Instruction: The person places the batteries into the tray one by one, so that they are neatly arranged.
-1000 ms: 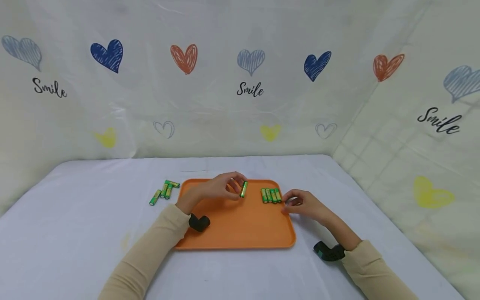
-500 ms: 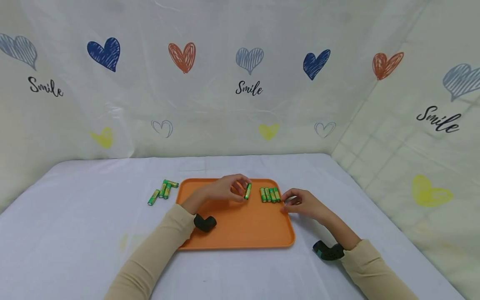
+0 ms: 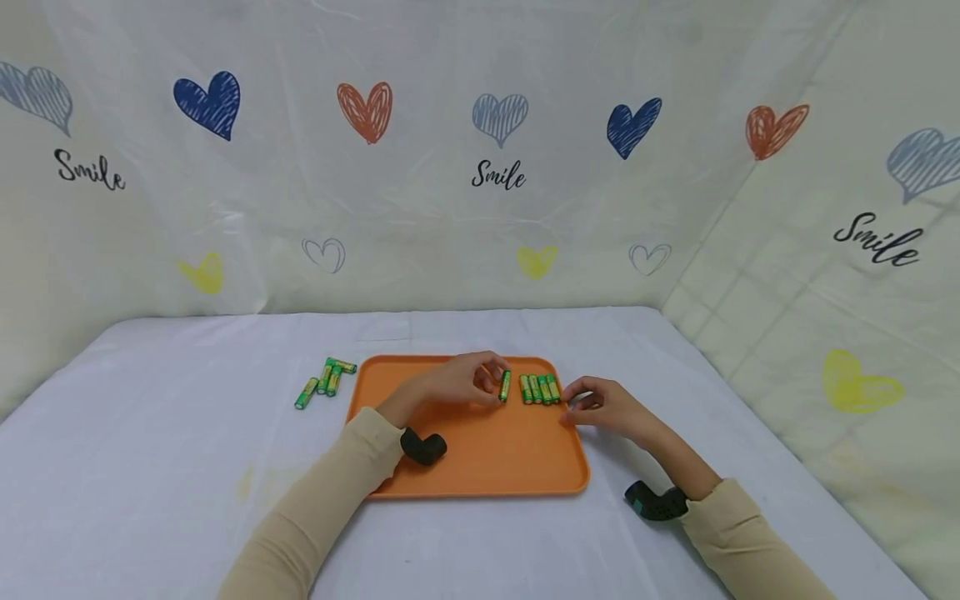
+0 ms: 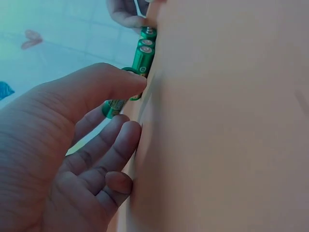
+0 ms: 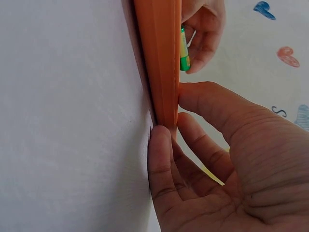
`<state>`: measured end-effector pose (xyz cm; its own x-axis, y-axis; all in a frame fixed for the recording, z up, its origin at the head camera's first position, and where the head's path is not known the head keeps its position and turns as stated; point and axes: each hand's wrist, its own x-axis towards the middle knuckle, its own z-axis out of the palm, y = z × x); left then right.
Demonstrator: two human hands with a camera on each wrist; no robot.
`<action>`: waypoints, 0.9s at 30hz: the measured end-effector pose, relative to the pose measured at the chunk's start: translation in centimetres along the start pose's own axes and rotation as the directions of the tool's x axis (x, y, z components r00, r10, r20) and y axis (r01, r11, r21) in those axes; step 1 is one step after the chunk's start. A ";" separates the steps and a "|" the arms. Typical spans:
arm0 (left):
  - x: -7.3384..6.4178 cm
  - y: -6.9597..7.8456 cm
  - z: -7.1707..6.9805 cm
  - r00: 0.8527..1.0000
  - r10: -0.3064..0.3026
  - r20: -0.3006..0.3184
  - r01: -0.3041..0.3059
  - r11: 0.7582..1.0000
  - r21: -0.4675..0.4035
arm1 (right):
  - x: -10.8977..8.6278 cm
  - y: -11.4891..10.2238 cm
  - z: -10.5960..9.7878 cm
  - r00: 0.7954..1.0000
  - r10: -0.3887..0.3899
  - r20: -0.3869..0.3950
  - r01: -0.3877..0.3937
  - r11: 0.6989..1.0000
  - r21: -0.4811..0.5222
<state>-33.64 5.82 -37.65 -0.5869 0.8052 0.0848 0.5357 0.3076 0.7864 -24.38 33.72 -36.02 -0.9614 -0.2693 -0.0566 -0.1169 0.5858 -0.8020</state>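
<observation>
L hand (image 3: 468, 381) is holding one battery (image 3: 505, 386) in a pinch grip over tray's (image 3: 498, 458) far half, slim gap btwn it and batt. row (image 3: 540, 389) lying nr tray's R edge. R hand (image 3: 607, 407) is pinching that edge. Open room is running to tray's near edge; white surface (image 3: 480, 550) is spreading past all sides; loose batts. (image 3: 332, 382) are lying L of tray.

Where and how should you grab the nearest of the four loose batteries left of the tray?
I'd pinch the nearest battery across its near half, from above and the left: it lies on its side, slanted on the white cloth, near end jutting clear, while the other three batteries lie close by its far end.
</observation>
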 end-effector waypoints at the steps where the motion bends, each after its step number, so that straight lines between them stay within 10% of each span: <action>1: 0.2 0.1 0.1 1.000 -0.003 -0.004 0.003 1.000 0.003 | 0.0 0.0 0.0 1.000 0.001 -0.001 -0.001 1.000 0.001; 27: 1.8 0.5 2.1 0.990 -0.069 -0.123 0.085 0.989 0.123 | 0.1 0.4 -0.2 1.000 0.024 -0.017 -0.024 1.000 0.004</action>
<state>-33.18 8.53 -38.43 -0.6929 0.7134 0.1048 0.5548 0.4347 0.7094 -24.55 34.06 -36.21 -0.9681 -0.2420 -0.0657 -0.0927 0.5888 -0.8029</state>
